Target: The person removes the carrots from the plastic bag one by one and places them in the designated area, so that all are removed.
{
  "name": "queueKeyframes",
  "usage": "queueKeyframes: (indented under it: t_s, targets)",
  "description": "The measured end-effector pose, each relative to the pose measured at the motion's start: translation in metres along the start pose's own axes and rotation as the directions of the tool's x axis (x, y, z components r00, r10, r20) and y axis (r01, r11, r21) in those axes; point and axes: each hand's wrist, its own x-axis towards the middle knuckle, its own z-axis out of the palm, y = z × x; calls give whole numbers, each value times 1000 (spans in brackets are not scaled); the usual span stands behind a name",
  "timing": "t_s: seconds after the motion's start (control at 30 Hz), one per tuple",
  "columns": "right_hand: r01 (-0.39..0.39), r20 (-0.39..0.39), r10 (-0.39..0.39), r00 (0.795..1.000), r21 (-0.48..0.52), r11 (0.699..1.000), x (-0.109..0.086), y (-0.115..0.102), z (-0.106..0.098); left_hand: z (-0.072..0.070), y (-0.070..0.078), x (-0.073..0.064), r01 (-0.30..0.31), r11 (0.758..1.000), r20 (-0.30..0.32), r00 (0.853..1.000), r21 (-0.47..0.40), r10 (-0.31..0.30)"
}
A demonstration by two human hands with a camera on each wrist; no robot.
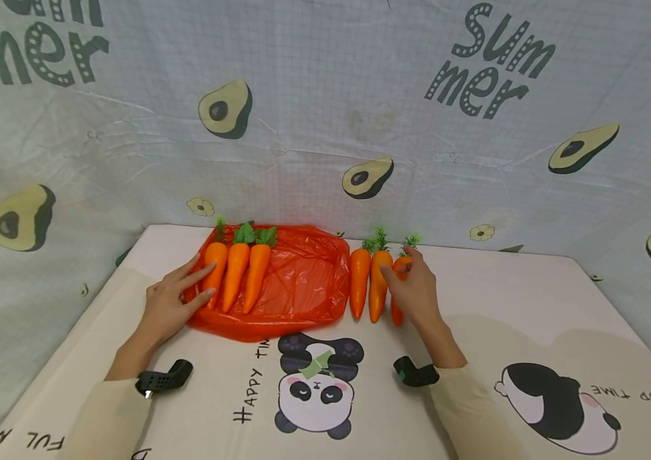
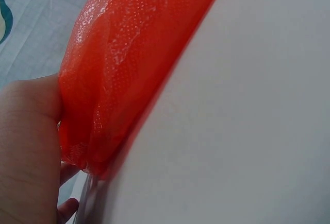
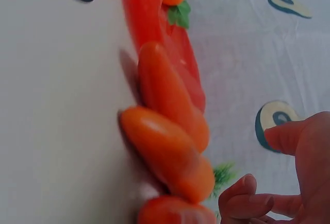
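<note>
Three orange toy carrots with green tops lie side by side on a crumpled red plastic bag (image 1: 308, 275), the leftmost carrot (image 1: 217, 259) at its edge. My left hand (image 1: 170, 303) rests at the bag's left side, its fingers fairly straight over the bag's rim and the leftmost carrot. In the left wrist view the red plastic (image 2: 124, 54) bulges beside the hand. Right of the bag lie three more carrots in a row. My right hand (image 1: 416, 287) hovers over the rightmost carrot (image 1: 397, 313), partly hiding it. Thumb and fingers stand apart with nothing between them in the right wrist view.
The pale table cloth (image 1: 216, 383) carries printed pandas and lettering. Behind the table hangs a light curtain (image 1: 302, 115) with avocado prints. Dark wrist devices (image 1: 164, 377) sit on both forearms.
</note>
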Motion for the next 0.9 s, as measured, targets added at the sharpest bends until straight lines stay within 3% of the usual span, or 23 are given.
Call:
queueKeyframes:
  t_s: [0.3,0.53,0.9]
  targets:
    - [19,44,-21,999,46,999,0,-31,15,1,-2,-1,-2,1000,-1,1000,0,2]
    - [88,19,-88,996,37,995,-2,-50,32,1,-2,-2,4,1000,-4,1000,-7,-4]
    - [133,48,-135,990,57,990,-7,-73,59,2,-2,-1,-11,1000,-15,1000,0,11]
